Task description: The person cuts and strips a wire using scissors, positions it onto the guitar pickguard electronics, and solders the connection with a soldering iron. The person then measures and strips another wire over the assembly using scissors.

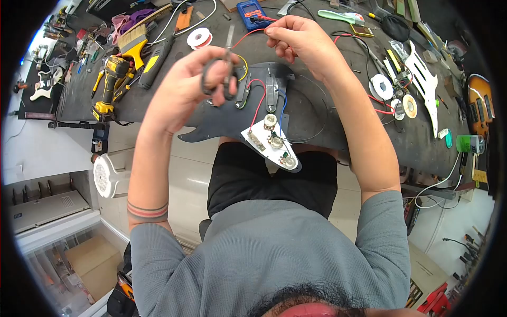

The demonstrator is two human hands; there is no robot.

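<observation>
My left grip is curled around a pair of scissors, fingers in the dark loops, the steel end pointing away from the body; the handles are blurred, and I cannot tell how far the blades are parted. My right grip is pinched nearly together, thumb against forefinger, on a thin red wire. From that pinch the wire slopes down leftward to just beside the scissors, where I lose its course near the left grip.

Nearest below both, I have a dark pickguard, partly on the table and reaching past the near edge over the lap. Two pickups sit in it, one clear to me, the other partly covered by the left grip. A yellow wire arcs close by that grip. A red lead and a blue lead run down to a pale control plate carrying round pots.

Farther out, a white spool with red wire on it lies beyond the left grip, and a blue meter beyond the right. Off left I see a yellow-and-black drill beside a wide brush; off right, a white slotted plate.
</observation>
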